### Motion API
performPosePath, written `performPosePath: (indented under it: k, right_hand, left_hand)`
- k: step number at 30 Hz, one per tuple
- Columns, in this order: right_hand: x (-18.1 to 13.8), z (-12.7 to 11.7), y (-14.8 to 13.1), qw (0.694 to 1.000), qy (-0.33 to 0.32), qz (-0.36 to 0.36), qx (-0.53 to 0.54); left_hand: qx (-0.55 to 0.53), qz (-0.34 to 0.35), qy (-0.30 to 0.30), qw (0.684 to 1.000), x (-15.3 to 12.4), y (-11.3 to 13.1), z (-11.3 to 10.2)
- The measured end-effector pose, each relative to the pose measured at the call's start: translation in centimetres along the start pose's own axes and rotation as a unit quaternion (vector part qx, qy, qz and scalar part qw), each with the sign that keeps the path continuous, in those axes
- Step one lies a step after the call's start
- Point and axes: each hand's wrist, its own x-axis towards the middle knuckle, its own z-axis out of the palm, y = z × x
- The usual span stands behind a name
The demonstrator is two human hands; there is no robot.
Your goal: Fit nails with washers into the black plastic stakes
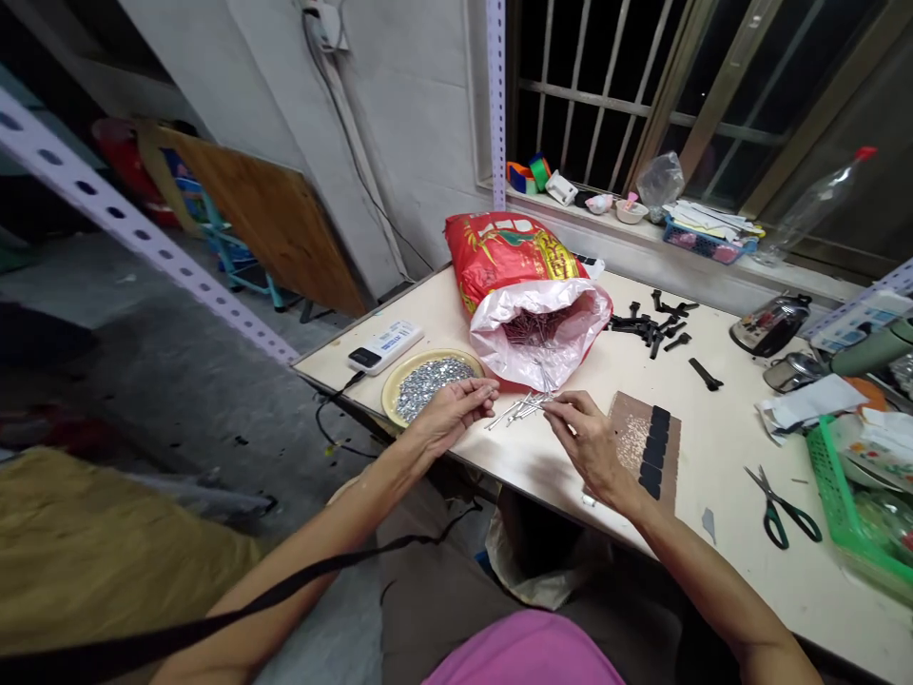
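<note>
My left hand (456, 409) rests at the table's front edge beside a yellow plate (391, 390) heaped with small shiny metal pieces; its fingers are curled and what they hold is hidden. My right hand (586, 433) pinches thin metal pins from a loose bundle of pins (514, 409) lying between both hands. Just behind stands a red bag (510, 252) with a white plastic liner (499, 333), open and full of more pins. A brown board (631, 438) with a row of black pieces lies right of my right hand.
Loose black plastic parts (652, 328) lie behind the board. Green-handled scissors (781, 509), a green basket (842, 504), a kettle (770, 323) and clutter fill the right. A white remote (385, 345) lies at the left corner. A perforated metal rail (135, 224) crosses the left.
</note>
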Motion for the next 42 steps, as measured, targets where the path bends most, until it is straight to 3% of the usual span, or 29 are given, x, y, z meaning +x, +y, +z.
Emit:
performPosePath:
  k: [6,19,24,31,37,42]
  right_hand:
    - [-1.0,-1.7,-0.9,0.994,-0.017,-0.010,-0.107]
    - [-2.8,-3.4,-1.2,0.978,-0.017,-0.009,-0.206]
    - [-3.3,-3.7,-1.4,0.977,-0.041,0.030,-0.205]
    - [-4.3,-3.4,-1.2,0.979,-0.023,0.072,-0.190]
    - [-5.1,-3.3,-1.3,0.978,-0.032,0.126,-0.162]
    - [-5.4,-3.0,-1.0,0.979,-0.034,0.113,-0.164]
  left_hand:
    - [-0.066,-0.048,-0.035,0.996,-1.0,-1.9,3.6]
    - [-0.051,-0.058,-0.061,0.995,-1.4,-3.6,6.0]
    - [-0.002,-0.026,-0.046,0.999,-1.3,-4.2,6.5]
    - [0.026,-0.015,-0.065,0.997,-1.4,-4.9,7.3]
    - [0.137,0.080,-0.040,0.986,-2.1,-5.0,7.9]
    - [0.159,0.084,-0.031,0.983,-2.1,-5.0,8.0]
